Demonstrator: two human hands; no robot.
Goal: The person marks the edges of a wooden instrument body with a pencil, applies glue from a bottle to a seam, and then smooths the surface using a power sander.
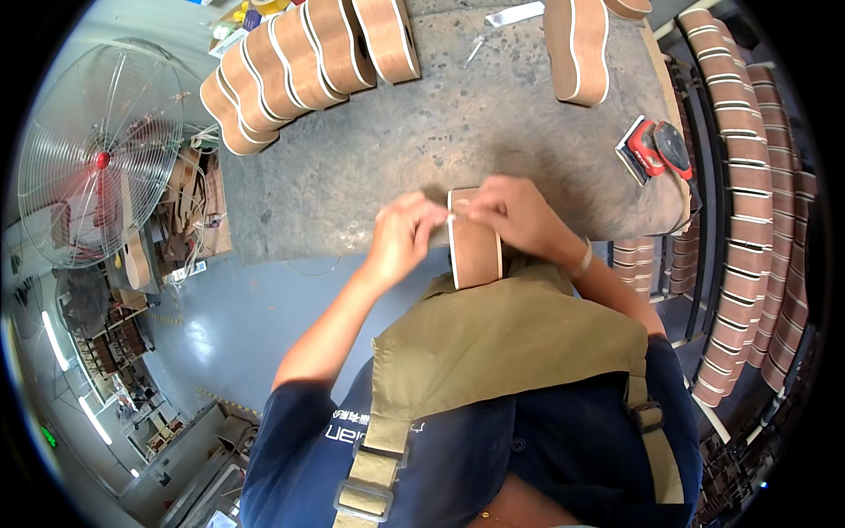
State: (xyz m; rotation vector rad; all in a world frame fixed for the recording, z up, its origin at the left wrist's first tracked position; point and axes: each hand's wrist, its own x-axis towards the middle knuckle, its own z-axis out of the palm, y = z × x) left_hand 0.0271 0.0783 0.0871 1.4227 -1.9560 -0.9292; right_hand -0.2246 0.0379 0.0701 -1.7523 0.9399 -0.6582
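Note:
A small wooden instrument body (477,255), ukulele-like with pale edging strips, stands on its side between my apron and the table's near edge. My left hand (405,231) is closed in a pinch at its left edging. My right hand (519,216) is bent over the top of the body, with finger and thumb pinched near the same left edge. Something small and pale shows between the fingertips of both hands, too small and blurred to name. The apron (519,339) covers the lower end of the body.
The dark worktable (370,150) carries a row of similar bodies (295,62) at the far left and another body (576,53) at the far right. A red sander (656,150) lies near the right edge. Racks of bodies (739,202) stand at right; a large fan (101,158) at left.

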